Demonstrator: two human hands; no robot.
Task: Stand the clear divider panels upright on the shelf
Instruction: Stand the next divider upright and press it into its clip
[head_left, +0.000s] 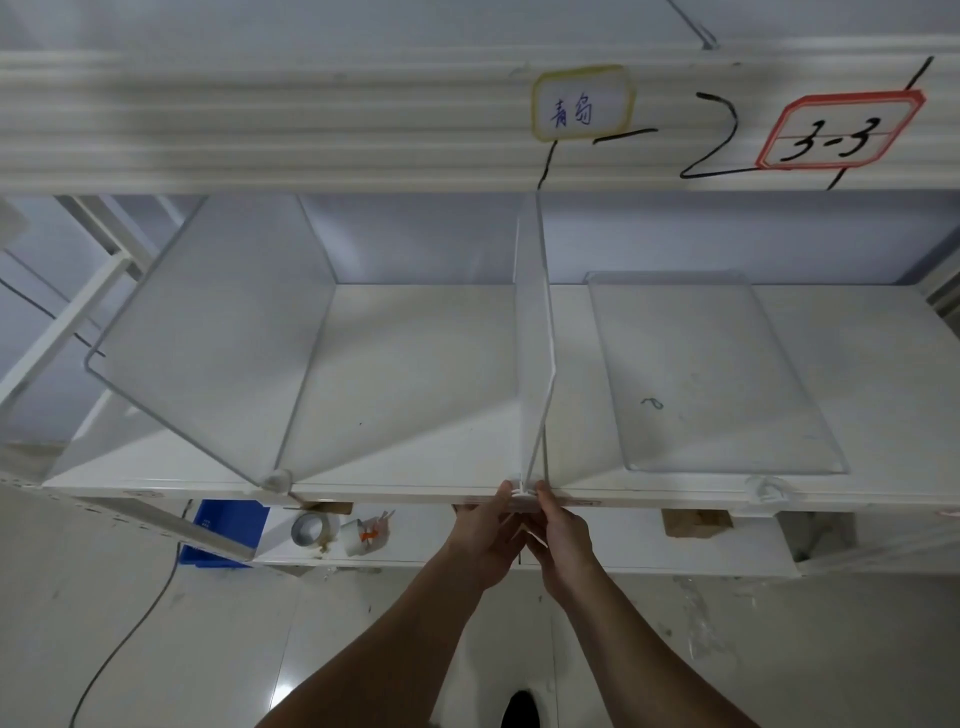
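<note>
A clear divider panel (532, 332) stands upright in the middle of the white shelf (415, 374), edge-on to me. At its foot on the shelf's front edge sits a small white clip (522, 492). My left hand (483, 535) and my right hand (563, 540) both pinch that clip from either side. A second clear panel (208, 332) stands upright at the left in its own clip (276, 479). A third clear panel (711, 369) lies flat on the shelf at the right, with a loose clip (768, 488) by its front edge.
The upper shelf beam (311, 119) carries a yellow label (582, 104) and a red label (836, 130). Below are a blue bin (228, 525), a tape roll (310, 530), a white cup (361, 535) and cardboard (693, 522). A cable (130, 634) runs over the floor.
</note>
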